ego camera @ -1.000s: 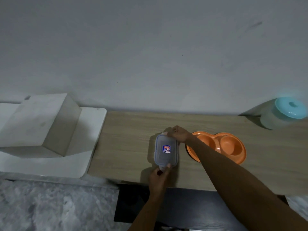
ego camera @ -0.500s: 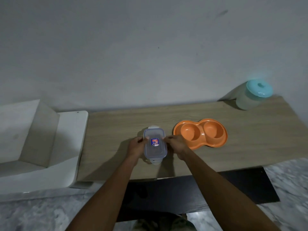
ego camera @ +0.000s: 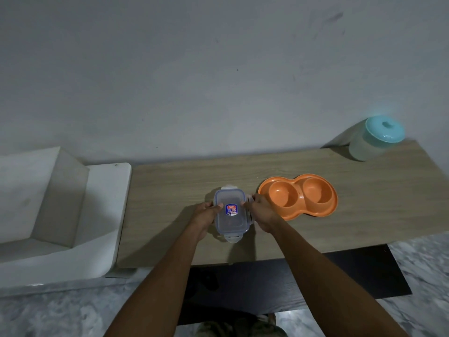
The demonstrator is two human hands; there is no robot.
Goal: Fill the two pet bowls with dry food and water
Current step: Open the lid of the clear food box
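Both hands have barely moved: left hand (ego camera: 206, 214) and right hand (ego camera: 261, 211) still grip the food box (ego camera: 230, 211) on the desk (ego camera: 170, 190). Right of the fingers sits the empty orange bowl (ego camera: 298, 195). Light, hard, smooth plastic; hold its sides.

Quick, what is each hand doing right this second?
Left hand: gripping the left side of the clear lidded container, thumb on the lid.
Right hand: gripping the container's right side, at the side latch.

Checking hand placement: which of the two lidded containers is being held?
The clear rectangular box with the blue sticker, gripped by both hands; the teal-lidded jar stands untouched at the far right.
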